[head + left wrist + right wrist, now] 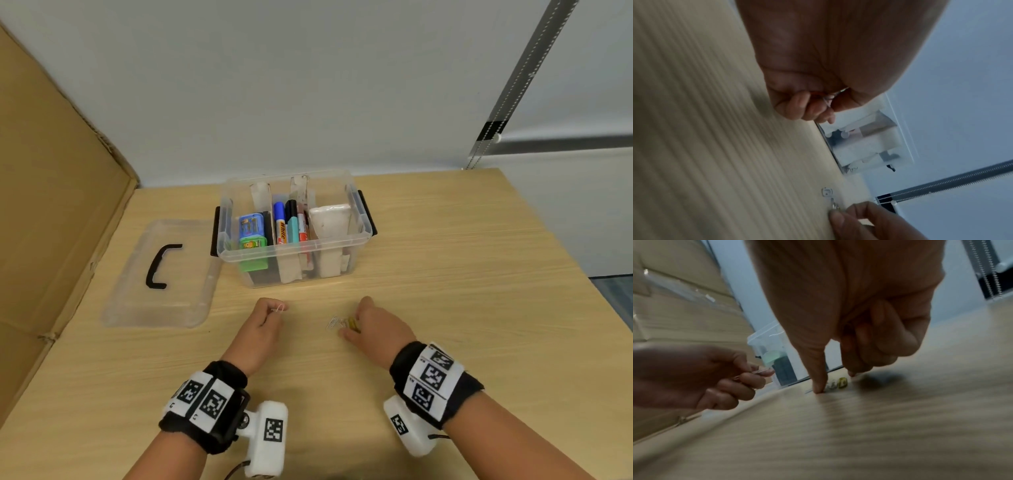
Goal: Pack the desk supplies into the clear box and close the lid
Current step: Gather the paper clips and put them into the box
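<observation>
The clear box (356,240) stands open at mid-table; it holds blue and green items (251,233), markers (287,222) and a white roll (330,219) in separate compartments. Its lid (161,274), with a black handle, lies flat to the left. My left hand (277,310) is curled in front of the box and pinches a silver paper clip (279,307), also seen in the left wrist view (827,99). My right hand (349,325) is down on the table. Its thumb (818,386) and a fingertip (851,373) pinch a small pile of paper clips (337,322), one of them yellow (843,382).
A large cardboard sheet (51,205) leans along the left side of the wooden table (445,274). A grey wall is behind the box. The table's right edge (613,308) runs diagonally at the right.
</observation>
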The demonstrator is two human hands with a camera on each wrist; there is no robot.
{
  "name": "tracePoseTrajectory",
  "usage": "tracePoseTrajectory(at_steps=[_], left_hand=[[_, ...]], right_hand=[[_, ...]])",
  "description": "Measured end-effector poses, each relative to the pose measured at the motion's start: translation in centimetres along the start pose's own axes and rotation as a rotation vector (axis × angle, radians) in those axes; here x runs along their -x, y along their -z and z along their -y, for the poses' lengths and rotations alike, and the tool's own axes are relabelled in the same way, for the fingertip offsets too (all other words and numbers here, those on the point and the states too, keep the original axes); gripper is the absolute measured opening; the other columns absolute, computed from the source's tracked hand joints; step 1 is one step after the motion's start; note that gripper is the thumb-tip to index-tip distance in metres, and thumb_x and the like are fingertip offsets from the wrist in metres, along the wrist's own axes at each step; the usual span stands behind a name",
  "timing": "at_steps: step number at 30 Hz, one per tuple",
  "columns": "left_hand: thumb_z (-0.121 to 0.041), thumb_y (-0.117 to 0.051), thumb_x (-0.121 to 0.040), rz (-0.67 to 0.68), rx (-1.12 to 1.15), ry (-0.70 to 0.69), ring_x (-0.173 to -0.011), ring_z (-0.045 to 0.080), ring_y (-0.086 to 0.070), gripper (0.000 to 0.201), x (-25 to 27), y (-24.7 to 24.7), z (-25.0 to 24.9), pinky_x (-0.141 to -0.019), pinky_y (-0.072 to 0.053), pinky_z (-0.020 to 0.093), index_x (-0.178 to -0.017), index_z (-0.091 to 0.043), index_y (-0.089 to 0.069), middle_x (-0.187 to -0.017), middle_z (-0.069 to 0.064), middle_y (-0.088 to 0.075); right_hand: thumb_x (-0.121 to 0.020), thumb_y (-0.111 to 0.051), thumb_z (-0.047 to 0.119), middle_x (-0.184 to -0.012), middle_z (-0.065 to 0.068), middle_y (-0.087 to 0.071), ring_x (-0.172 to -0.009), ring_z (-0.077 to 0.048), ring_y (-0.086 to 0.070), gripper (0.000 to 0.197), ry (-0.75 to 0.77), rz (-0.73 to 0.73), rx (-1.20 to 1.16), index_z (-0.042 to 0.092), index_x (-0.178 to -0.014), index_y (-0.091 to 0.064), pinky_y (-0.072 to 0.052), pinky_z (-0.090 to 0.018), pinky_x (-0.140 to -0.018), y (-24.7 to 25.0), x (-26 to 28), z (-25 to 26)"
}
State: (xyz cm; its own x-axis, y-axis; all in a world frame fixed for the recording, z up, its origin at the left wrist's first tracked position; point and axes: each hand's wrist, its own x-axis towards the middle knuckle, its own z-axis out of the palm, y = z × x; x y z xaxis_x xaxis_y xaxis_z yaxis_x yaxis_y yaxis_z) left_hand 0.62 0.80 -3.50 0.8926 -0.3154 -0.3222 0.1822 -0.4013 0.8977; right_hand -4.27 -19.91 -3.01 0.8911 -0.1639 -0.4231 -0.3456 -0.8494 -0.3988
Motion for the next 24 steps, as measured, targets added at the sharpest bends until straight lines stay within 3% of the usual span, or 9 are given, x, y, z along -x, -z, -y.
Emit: tracePoseTrajectory(at_steps=[3, 8, 11, 14, 17, 20, 24], left_hand=[[-0.007, -0.030, -0.097, 0.008, 0.170, 0.100, -0.052, 0.011, -0.040, 0.020, -0.2, -0.1, -0.2, -0.046, -0.033, 0.023, -0.101, -0.013, -0.049, -0.073, 0.004, -0.047], [-0.003, -0.030, -0.091, 0.046, 0.277, 0.202, -0.047, 0.010, -0.037, 0.018, -1.0, -1.1, -1.2, -0.044, -0.027, 0.023, -0.091, -0.014, -0.045, -0.066, 0.001, -0.046], [-0.019, -0.032, -0.098, 0.104, 0.049, 0.124, -0.056, 0.010, -0.035, 0.016, -1.7, -2.0, -2.0, -0.051, -0.029, 0.025, -0.089, -0.017, -0.046, -0.068, -0.004, -0.041], [-0.029, -0.043, -0.096, 0.138, -0.377, -0.057, -0.065, 0.010, -0.042, 0.016, -2.5, -3.2, -2.4, -0.061, -0.035, 0.026, -0.084, -0.019, -0.044, -0.074, -0.006, -0.046], [-0.034, -0.055, -0.090, 0.153, -0.685, -0.126, -0.080, 0.013, -0.053, 0.021, -3.0, -4.4, -2.8, -0.074, -0.043, 0.027, -0.101, -0.016, -0.050, -0.090, -0.004, -0.058], [-0.032, -0.056, -0.091, 0.136, -0.785, -0.164, -0.084, 0.016, -0.054, 0.024, -3.4, -5.1, -2.9, -0.077, -0.044, 0.028, -0.106, -0.014, -0.052, -0.097, 0.000, -0.061], [-0.028, -0.050, -0.093, 0.130, -0.840, -0.146, -0.091, 0.023, -0.061, 0.017, -3.5, -5.4, -3.0, -0.080, -0.048, 0.034, -0.103, -0.015, -0.055, -0.100, 0.004, -0.066]], right_hand=[[-0.096, -0.047, 0.029, -0.093, -0.007, -0.059, -0.085, -0.023, -0.058, 0.032, -0.002, 0.029, -0.008, 0.006, -0.118, -0.043, -0.045, -0.031, -0.073, -0.6, -0.2, 0.8], [-0.098, -0.036, 0.012, -0.094, -0.011, -0.062, -0.076, -0.024, -0.055, 0.026, 0.037, 0.040, 0.113, 0.004, -0.122, -0.041, -0.041, -0.032, -0.066, -0.8, 0.2, 1.2], [-0.096, -0.029, 0.003, -0.101, -0.012, -0.065, -0.070, -0.023, -0.050, 0.033, 0.077, 0.048, 0.290, 0.003, -0.128, -0.034, -0.039, -0.033, -0.062, -1.0, 0.8, 1.9], [-0.094, -0.029, 0.000, -0.103, -0.013, -0.067, -0.070, -0.025, -0.053, 0.038, 0.105, 0.035, 0.399, 0.003, -0.131, -0.032, -0.038, -0.032, -0.063, -0.9, 1.1, 2.5], [-0.095, -0.029, 0.002, -0.105, -0.013, -0.067, -0.081, -0.029, -0.063, 0.035, 0.111, 0.032, 0.444, 0.004, -0.130, -0.034, -0.037, -0.032, -0.063, -0.6, 1.1, 2.5], [-0.095, -0.029, 0.003, -0.104, -0.013, -0.066, -0.071, -0.025, -0.052, 0.031, 0.096, 0.029, 0.414, 0.004, -0.125, -0.037, -0.037, -0.032, -0.063, -0.1, 1.1, 2.0], [-0.095, -0.028, 0.005, -0.105, -0.015, -0.064, -0.073, -0.023, -0.048, 0.032, 0.081, 0.068, 0.295, 0.006, -0.125, -0.036, -0.037, -0.031, -0.065, 0.2, 1.0, 0.9]])
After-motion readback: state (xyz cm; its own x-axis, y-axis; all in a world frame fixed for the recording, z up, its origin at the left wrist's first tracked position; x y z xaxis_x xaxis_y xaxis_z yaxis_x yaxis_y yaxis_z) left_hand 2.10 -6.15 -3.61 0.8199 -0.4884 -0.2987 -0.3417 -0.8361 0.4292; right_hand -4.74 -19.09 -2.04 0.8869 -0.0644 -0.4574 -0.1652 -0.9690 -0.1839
